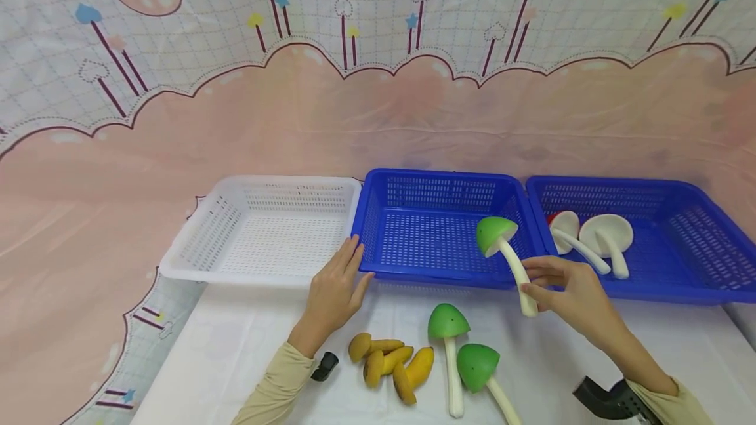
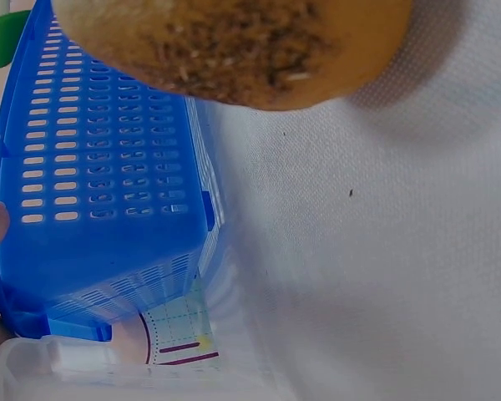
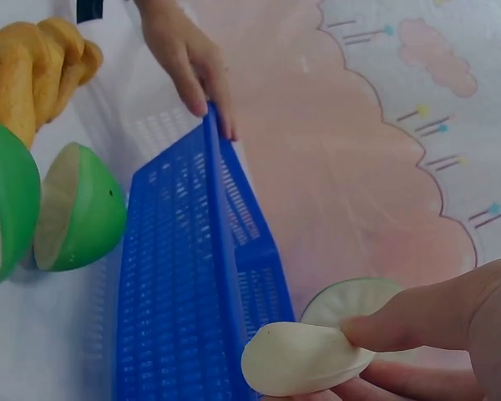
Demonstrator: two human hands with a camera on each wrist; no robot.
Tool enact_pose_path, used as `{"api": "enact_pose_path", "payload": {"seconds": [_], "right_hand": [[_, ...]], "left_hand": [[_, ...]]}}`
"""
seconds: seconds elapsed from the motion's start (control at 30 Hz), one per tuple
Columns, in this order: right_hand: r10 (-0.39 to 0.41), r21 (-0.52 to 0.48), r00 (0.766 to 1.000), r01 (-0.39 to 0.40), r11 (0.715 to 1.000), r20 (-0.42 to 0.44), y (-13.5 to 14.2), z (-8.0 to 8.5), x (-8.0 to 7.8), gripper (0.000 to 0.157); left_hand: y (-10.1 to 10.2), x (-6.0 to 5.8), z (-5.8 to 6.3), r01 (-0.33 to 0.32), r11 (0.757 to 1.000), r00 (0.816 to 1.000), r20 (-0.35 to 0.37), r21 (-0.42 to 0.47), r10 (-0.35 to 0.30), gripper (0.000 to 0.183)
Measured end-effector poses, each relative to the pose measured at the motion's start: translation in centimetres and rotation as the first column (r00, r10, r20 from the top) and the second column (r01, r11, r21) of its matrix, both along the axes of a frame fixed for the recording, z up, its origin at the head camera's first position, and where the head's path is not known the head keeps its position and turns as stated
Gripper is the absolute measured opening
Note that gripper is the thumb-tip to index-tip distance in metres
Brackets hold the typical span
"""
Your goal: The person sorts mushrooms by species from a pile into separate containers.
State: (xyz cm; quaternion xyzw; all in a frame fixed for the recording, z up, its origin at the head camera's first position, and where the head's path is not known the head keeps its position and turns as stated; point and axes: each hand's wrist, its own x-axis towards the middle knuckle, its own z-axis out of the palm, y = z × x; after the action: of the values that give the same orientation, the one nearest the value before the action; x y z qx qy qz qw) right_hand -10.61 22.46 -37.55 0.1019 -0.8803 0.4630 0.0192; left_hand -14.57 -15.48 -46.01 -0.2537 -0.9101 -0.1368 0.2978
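My right hand [image 1: 564, 287] pinches a toy mushroom [image 1: 498, 236] by its white stem [image 3: 305, 359], the green cap tilted above the middle blue basket [image 1: 440, 275]. At that basket's front left corner, my left hand [image 1: 336, 287] touches the rim with straight fingers, thumb spread apart. Two more green-capped mushrooms [image 1: 447, 321] [image 1: 478, 366] lie on the white cloth in front. Beside them are several yellow-brown mushrooms [image 1: 413, 372], nearest the left hand; one brown cap [image 2: 250, 50] looms large in the left wrist view. The right wrist view also shows the left hand [image 3: 184, 54] at the rim.
A white basket [image 1: 260, 277] stands on the left, against the middle one. The right blue basket [image 1: 667, 290] holds a red-capped mushroom [image 1: 564, 228] and another with its pale underside up [image 1: 608, 235]. A patterned cloth [image 1: 413, 123] hangs behind.
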Motion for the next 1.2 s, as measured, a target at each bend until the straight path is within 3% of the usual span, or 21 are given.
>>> {"api": "enact_pose_path", "payload": {"seconds": [0.17, 0.33, 0.53, 1.2], "right_hand": [[-0.001, -0.006, 1.0, 0.001, 1.0, -0.004, 0.1, 0.0, -1.8, 0.041], [0.008, -0.069, 0.997, -0.002, 0.998, 0.074, -0.1, 0.5, -3.3, 0.047], [-0.012, -0.076, 0.989, 0.023, 0.997, 0.147, -0.5, 0.6, -4.7, 0.052], [-0.037, -0.051, 0.976, 0.048, 0.998, 0.215, -0.9, -2.2, -9.6, 0.043]], "left_hand": [[0.0, -0.1, 0.1, 0.006, 1.0, 1.0, -0.005, 0.005, -0.006, 0.051], [-0.1, -0.1, 0.2, 0.005, 1.0, 1.0, -0.019, 0.003, -0.005, 0.052], [-0.1, -0.2, 0.3, 0.004, 1.0, 1.0, -0.015, -0.004, -0.004, 0.051], [-0.1, -0.1, 0.2, -0.006, 1.0, 1.0, -0.001, -0.01, 0.006, 0.051]]}}
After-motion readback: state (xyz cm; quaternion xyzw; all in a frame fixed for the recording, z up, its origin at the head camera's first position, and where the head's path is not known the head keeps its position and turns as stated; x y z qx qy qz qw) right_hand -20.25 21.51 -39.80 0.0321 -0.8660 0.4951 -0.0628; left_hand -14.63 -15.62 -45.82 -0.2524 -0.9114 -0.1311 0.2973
